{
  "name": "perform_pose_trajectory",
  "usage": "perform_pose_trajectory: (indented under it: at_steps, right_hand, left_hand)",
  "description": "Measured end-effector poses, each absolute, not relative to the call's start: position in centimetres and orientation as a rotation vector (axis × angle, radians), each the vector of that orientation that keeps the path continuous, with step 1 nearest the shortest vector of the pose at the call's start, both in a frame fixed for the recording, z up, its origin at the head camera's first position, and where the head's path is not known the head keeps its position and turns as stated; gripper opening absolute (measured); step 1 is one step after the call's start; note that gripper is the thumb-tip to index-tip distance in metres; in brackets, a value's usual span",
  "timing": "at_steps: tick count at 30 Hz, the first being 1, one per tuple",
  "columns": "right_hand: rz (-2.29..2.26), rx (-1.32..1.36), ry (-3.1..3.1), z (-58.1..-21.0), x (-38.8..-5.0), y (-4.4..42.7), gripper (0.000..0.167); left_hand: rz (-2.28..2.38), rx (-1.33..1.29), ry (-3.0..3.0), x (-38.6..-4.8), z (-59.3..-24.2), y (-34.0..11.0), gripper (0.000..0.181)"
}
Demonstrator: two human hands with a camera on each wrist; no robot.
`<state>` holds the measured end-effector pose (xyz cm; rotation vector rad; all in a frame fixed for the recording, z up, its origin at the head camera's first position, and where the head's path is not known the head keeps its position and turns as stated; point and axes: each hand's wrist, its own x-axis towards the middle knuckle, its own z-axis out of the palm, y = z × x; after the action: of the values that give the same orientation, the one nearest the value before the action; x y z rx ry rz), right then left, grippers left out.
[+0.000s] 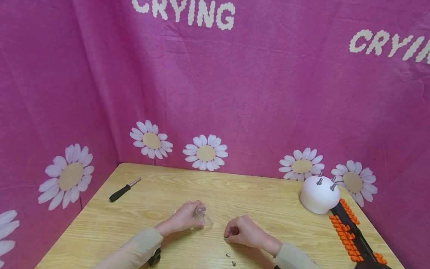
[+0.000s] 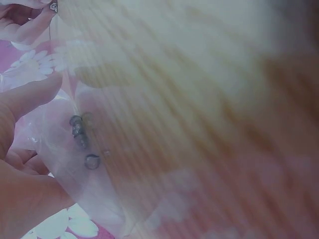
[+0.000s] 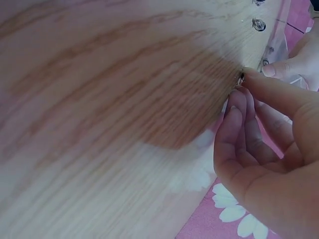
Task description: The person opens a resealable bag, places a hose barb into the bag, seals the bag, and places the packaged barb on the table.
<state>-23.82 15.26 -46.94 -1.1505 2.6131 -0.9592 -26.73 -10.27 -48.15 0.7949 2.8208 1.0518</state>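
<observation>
My left hand (image 1: 188, 216) holds a clear plastic bag (image 1: 209, 219) just above or on the wooden table. Through the plastic in the left wrist view, several small metal fasteners (image 2: 79, 132) show. To its right, my right hand (image 1: 246, 231) pinches a small metal fastener (image 1: 226, 238) between thumb and fingertips, low over the tabletop. In the right wrist view the fingers mostly cover that fastener (image 3: 241, 77). Two more loose fasteners lie nearer the front edge, one (image 1: 227, 254) just behind the other (image 1: 234, 263). Their exact kind is too small to tell.
A black-handled screwdriver (image 1: 124, 190) lies at the table's back left. At the right stands a white rounded object (image 1: 319, 196) with several metal bolts sticking up. Beside it runs a black strip with orange clips (image 1: 346, 235). A pink flowered cloth (image 1: 215, 93) hangs behind the table (image 1: 265, 190).
</observation>
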Motion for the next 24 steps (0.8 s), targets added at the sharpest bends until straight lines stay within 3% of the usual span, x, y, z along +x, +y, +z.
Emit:
perform_pose_trajectory:
  at_steps: [24]
  right_hand:
    - [-1.041,-1.141,2.675,-45.0,-26.0,13.8,0.007]
  left_hand:
    - [1.018,0.824,2.858,-26.9,-48.5,-10.3,0.045]
